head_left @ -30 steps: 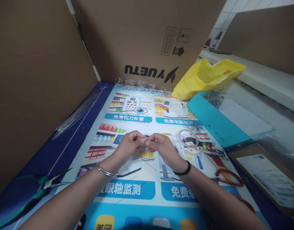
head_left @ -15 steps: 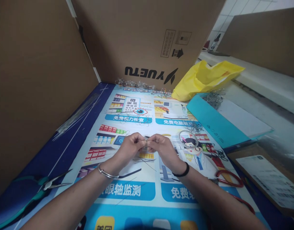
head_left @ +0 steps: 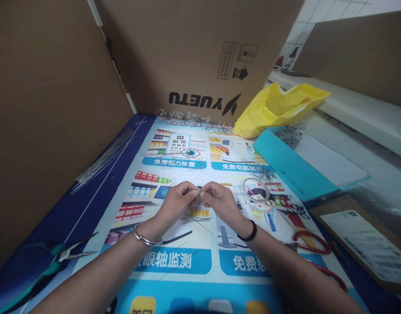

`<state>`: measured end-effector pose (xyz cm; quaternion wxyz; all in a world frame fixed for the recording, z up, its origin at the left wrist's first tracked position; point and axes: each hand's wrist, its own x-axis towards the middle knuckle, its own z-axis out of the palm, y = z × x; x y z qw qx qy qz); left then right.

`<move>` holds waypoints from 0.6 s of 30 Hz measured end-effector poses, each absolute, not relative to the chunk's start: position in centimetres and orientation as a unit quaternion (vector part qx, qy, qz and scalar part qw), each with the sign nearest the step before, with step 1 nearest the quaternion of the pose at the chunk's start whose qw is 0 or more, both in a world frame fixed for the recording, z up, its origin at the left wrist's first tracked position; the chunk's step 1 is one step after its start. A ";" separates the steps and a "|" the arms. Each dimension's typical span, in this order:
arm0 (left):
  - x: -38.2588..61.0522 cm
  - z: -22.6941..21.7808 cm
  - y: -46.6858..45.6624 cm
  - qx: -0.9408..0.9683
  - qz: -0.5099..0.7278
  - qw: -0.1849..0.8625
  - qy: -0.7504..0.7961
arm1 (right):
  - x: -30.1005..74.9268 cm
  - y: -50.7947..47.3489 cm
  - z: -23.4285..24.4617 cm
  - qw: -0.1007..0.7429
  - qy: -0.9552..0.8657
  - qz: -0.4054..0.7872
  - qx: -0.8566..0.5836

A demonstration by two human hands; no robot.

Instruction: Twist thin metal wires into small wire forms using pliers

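Note:
Both my hands meet over the middle of a colourful printed poster [head_left: 174,261] that covers the table. My left hand [head_left: 176,201], with a silver bangle on the wrist, is closed in a pinch. My right hand [head_left: 220,201], with a black band on the wrist, is pinched too. Their fingertips touch around a small thin piece [head_left: 198,190], likely fine wire, too small to make out. Loose thin wires [head_left: 195,217] lie on the poster just below my hands.
Cardboard walls stand at the left and back. Pliers with teal handles [head_left: 61,253] lie at the near left, a bundle of straight wires [head_left: 102,159] farther left. A yellow bag [head_left: 279,107], a teal folder [head_left: 292,168], a magnifying lens [head_left: 256,188] and red-handled tools [head_left: 313,244] sit at the right.
My hands have stayed pinched together at the same spot; only small finger shifts show. The view has tilted slightly.

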<state>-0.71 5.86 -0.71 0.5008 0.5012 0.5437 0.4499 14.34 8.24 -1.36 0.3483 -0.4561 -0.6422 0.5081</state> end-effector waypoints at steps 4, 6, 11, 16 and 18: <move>-0.7 -0.8 5.8 0.530 0.434 0.478 0.550 | 14.4 8.1 -1.2 0.329 -0.720 0.400 -0.461; -0.8 -1.0 5.8 0.542 0.426 0.463 0.557 | 14.3 8.0 -0.9 0.319 -0.754 0.347 -0.458; -0.7 -1.4 5.9 0.558 0.422 0.433 0.568 | 14.1 7.7 -0.7 0.298 -0.795 0.278 -0.450; -0.5 -1.4 5.8 0.575 0.413 0.402 0.581 | 14.0 7.6 -1.0 0.292 -0.806 0.261 -0.444; -0.4 -1.5 5.7 0.582 0.409 0.387 0.587 | 13.9 7.6 -1.0 0.294 -0.807 0.257 -0.443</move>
